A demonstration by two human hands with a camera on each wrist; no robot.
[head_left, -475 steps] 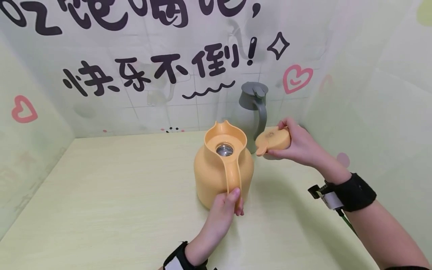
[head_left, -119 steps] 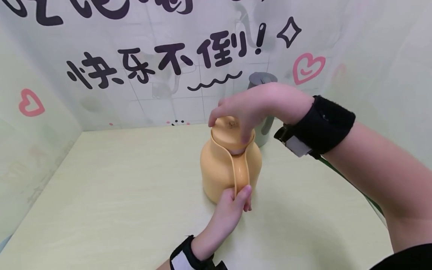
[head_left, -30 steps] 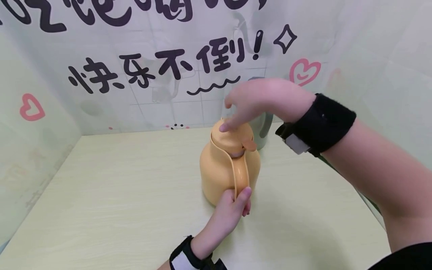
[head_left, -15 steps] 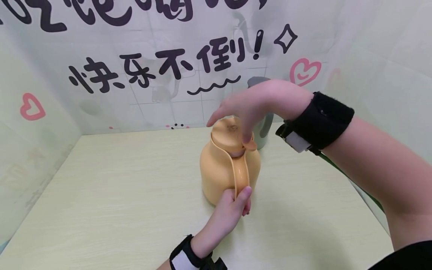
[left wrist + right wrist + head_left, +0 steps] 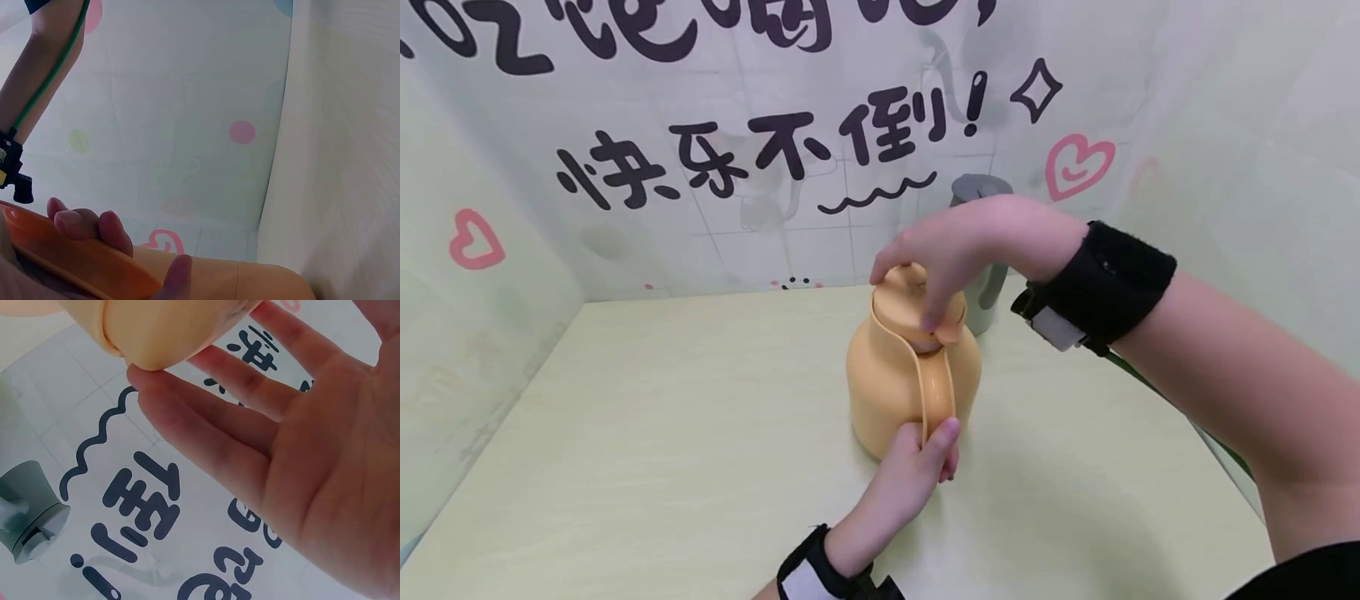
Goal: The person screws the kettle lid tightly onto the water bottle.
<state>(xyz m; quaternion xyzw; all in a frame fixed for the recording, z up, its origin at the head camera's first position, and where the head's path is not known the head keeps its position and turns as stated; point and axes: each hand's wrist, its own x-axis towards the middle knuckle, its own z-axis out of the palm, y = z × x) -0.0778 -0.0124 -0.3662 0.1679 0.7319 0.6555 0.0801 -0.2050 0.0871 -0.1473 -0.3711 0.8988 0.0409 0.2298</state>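
Observation:
A pale orange thermos jug (image 5: 880,392) stands upright on the table, its handle towards me. The left hand (image 5: 913,471) grips the lower part of the handle (image 5: 936,387), thumb on top; in the left wrist view its curled fingers (image 5: 81,224) show around the handle's edge. On the jug's mouth sits the matching lid (image 5: 897,307), with a small tab (image 5: 949,332) at its near right. From above, the right hand (image 5: 958,242) holds the lid between thumb and fingers. The right wrist view shows fairly long, spread fingers (image 5: 206,425) touching the lid's side (image 5: 169,331).
A grey jug (image 5: 981,307) with a dark grey lid stands behind and to the right, partly hidden by the right hand. The pale wooden table (image 5: 700,433) meets a printed backdrop (image 5: 775,250) with lettering at the rear. Light sheets line both sides.
Earlier the lid was off, in the right hand; now it sits on the jug. Over the last second the right hand regripped it, and its tab shifted slightly left. The left hand kept the handle.

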